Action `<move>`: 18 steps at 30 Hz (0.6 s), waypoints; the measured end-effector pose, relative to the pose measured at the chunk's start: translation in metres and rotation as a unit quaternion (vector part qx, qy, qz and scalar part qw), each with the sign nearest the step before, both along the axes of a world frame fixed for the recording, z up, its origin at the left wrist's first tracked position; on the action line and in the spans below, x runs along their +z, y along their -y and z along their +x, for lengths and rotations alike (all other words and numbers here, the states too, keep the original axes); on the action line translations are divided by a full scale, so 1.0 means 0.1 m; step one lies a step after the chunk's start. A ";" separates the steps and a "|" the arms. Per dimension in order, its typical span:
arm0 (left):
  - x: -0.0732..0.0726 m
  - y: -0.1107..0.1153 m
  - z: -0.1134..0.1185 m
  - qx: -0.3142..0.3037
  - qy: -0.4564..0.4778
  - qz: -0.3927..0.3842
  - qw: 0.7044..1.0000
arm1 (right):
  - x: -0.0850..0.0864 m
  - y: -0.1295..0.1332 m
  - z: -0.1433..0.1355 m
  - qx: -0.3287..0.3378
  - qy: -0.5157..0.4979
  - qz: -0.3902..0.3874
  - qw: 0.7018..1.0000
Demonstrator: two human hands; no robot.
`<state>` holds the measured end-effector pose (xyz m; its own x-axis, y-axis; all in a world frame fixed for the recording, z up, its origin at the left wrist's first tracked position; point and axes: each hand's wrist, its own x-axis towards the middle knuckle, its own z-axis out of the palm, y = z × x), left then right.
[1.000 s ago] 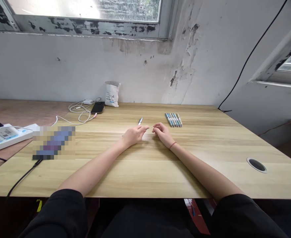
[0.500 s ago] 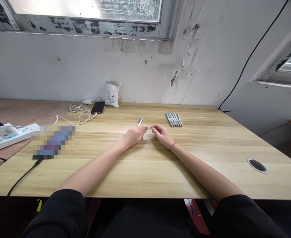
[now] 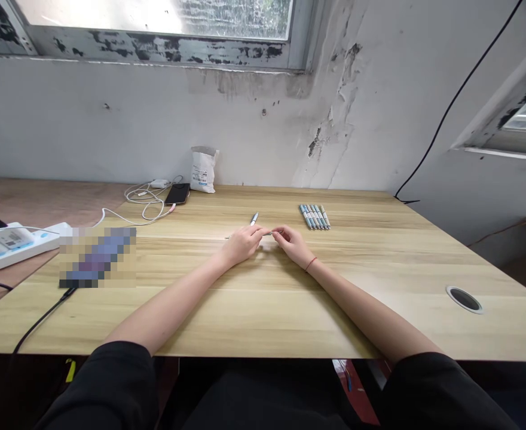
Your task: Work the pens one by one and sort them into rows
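Close together over the middle of the desk, both of my hands have their fingers pinched on a slim grey pen part (image 3: pixel 267 233). My left hand (image 3: pixel 244 245) grips its left side, and the fingers hide much of it. At the other end, the fingertips of my right hand (image 3: pixel 291 242) are closed on it. A thin light stick (image 3: pixel 228 237) shows just left of my left hand; whether it is held or lies on the desk I cannot tell. Just beyond the left fingers lies a pen piece (image 3: pixel 254 218), partly covered. Several pens (image 3: pixel 314 217) lie side by side to the right.
On the wooden desk (image 3: pixel 245 316) a white pouch (image 3: pixel 204 170) stands at the back, beside a black phone (image 3: pixel 177 193) with a white cable. A blurred-out device (image 3: pixel 97 258) and a power strip (image 3: pixel 18 240) are at left. A round cable hole (image 3: pixel 464 299) is at right.
My left hand has turned slightly, its fingers now reaching further over the pen part. The thin stick has come into sight at its left. More of the pen piece behind is covered.
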<state>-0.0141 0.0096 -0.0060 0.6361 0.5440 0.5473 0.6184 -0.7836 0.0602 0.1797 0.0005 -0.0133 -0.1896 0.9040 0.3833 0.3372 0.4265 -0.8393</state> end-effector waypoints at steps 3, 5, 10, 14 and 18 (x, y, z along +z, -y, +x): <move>-0.03 -0.03 0.00 -0.001 0.012 0.001 1.000 | 0.00 0.00 0.00 0.007 0.015 -0.004 1.000; -0.04 -0.05 0.00 0.001 0.023 0.005 1.000 | -0.01 -0.01 0.00 0.012 0.021 -0.002 1.000; -0.06 -0.07 0.01 0.002 0.034 0.010 0.999 | -0.06 -0.05 0.01 -0.014 0.005 -0.004 1.000; -0.07 -0.07 0.00 0.004 0.042 0.007 0.999 | -0.08 -0.06 0.02 -0.024 -0.023 0.001 0.999; -0.07 -0.07 0.00 0.002 0.045 0.002 0.999 | -0.07 -0.04 0.01 -0.032 -0.052 -0.007 0.998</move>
<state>-0.0140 0.0168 -0.0132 0.5820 0.5452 0.6034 0.6145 -0.7808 0.1129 0.1809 0.0047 -0.0204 -0.0923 0.9182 0.3852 0.2743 0.3953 -0.8766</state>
